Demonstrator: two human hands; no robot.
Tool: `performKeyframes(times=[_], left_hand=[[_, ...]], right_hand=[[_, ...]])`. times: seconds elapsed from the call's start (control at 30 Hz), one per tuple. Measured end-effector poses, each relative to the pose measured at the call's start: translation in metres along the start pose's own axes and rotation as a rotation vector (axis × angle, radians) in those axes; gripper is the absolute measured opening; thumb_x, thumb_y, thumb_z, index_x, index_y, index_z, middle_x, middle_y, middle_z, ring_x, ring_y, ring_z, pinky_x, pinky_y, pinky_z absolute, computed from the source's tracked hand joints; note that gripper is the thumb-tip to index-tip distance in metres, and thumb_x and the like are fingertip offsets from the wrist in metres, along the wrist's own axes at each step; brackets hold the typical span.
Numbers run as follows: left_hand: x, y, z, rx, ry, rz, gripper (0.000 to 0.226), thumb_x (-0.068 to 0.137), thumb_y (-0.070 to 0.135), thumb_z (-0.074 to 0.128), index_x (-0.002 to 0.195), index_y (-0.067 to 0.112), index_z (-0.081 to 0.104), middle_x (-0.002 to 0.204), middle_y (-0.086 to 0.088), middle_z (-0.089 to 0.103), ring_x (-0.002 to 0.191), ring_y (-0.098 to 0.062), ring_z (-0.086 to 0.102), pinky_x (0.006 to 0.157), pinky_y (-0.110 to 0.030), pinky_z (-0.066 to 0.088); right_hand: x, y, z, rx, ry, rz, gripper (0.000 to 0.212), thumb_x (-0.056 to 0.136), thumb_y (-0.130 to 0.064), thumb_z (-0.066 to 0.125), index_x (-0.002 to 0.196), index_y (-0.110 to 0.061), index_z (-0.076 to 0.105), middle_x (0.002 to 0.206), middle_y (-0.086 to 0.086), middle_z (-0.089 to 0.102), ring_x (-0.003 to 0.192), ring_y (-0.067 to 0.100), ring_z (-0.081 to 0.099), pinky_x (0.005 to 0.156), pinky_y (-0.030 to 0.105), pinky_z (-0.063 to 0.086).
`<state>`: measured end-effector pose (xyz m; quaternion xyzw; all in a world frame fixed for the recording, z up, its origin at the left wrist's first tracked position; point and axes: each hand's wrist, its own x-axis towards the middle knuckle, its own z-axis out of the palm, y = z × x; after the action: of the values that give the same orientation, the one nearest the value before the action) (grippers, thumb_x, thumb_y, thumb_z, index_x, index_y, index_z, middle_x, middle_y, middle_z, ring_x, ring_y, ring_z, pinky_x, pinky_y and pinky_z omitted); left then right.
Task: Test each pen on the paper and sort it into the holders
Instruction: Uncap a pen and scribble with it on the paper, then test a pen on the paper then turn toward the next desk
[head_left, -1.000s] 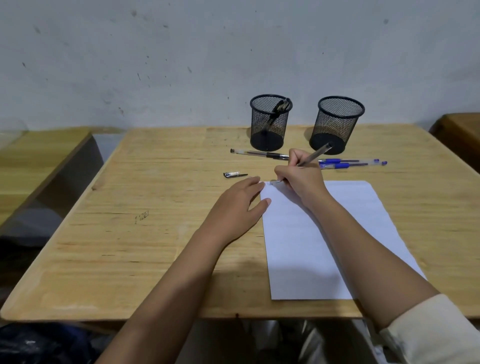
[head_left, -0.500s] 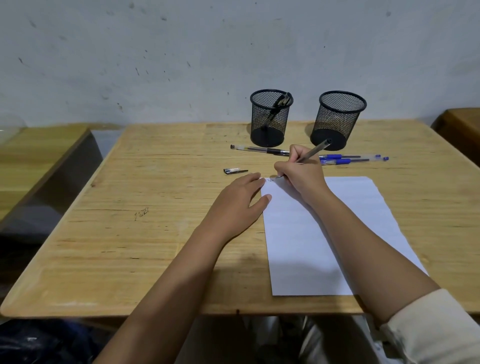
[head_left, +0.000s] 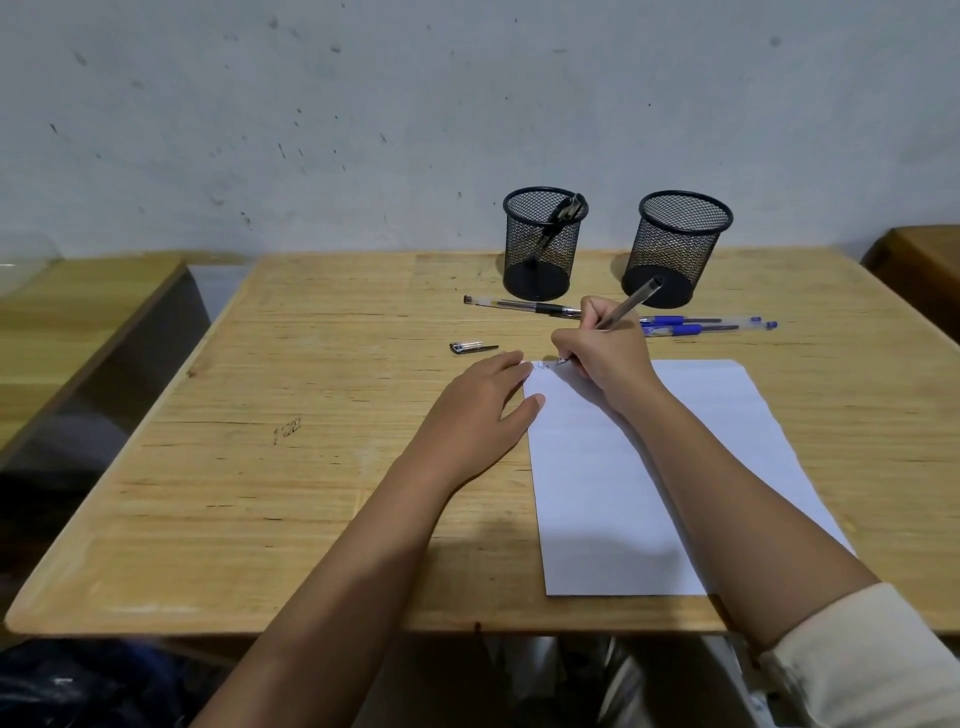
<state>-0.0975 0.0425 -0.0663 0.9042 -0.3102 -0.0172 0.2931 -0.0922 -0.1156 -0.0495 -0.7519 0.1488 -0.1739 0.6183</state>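
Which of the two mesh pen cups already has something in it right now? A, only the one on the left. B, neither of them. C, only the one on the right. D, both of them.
A: dark pens lean inside the left cup, poking up at its rim, while the right cup shows only bare mesh through to its base.

A white sheet of paper (head_left: 649, 467) lay flat on the counter, small scribbles at its top left corner. A grey pen (head_left: 626, 306) stood tilted, tip on that corner. Behind stood two black mesh holders: the left holder (head_left: 543, 244) held a dark pen, the right holder (head_left: 675, 249) none visible. Three more pens (head_left: 696, 325) lay just before them.
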Motion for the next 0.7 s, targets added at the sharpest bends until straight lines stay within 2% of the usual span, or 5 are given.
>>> performKeyframes(times=[0.27,0.4,0.57,0.63,0.7], left_hand=[[0.0006,-0.0018,0.001,-0.012,0.007,0.004,0.047,0.095,0.037,0.045,0.139,0.02,0.042,0.151,0.006,0.034,0.138,-0.01,0.029,0.106,-0.023,0.025],[0.0011,-0.0029,0.0022,-0.01,0.012,0.008,0.048,0.095,0.038,0.045,0.139,0.02,0.041,0.151,0.006,0.034,0.138,-0.009,0.029,0.104,-0.022,0.025],[0.0011,-0.0043,0.0032,-0.053,0.011,0.008,0.046,0.094,0.036,0.047,0.137,0.019,0.045,0.149,0.006,0.036,0.136,-0.01,0.032,0.105,-0.022,0.026],[0.0019,-0.0039,0.0015,-0.134,0.059,-0.002,0.043,0.093,0.031,0.051,0.133,0.016,0.048,0.144,0.003,0.042,0.13,-0.008,0.039,0.101,-0.018,0.028],[0.0054,-0.0067,-0.0028,-0.193,0.175,-0.033,0.041,0.092,0.026,0.052,0.131,0.011,0.051,0.137,0.001,0.048,0.119,-0.004,0.044,0.096,-0.012,0.029]], right_hand=[[0.0001,0.0019,-0.0016,-0.023,0.019,-0.02,0.036,0.062,0.009,0.059,0.051,-0.012,0.032,0.053,0.008,0.028,0.052,0.017,0.032,0.046,0.023,0.029],[-0.0028,0.0016,-0.0012,0.003,0.036,-0.029,0.038,0.06,0.011,0.058,0.05,-0.012,0.03,0.053,0.005,0.025,0.052,0.013,0.027,0.044,0.019,0.026],[-0.0031,0.001,-0.0014,-0.008,0.041,-0.03,0.039,0.061,0.011,0.059,0.05,-0.012,0.03,0.052,0.004,0.027,0.051,0.013,0.029,0.047,0.022,0.028],[-0.0033,0.001,-0.0028,0.022,0.073,-0.023,0.036,0.064,0.011,0.06,0.052,-0.01,0.033,0.053,0.006,0.031,0.051,0.012,0.033,0.044,0.021,0.033],[-0.0031,0.0019,-0.0041,0.154,0.1,0.016,0.032,0.068,0.011,0.061,0.055,-0.008,0.038,0.054,0.008,0.037,0.046,0.011,0.039,0.042,0.018,0.037]])
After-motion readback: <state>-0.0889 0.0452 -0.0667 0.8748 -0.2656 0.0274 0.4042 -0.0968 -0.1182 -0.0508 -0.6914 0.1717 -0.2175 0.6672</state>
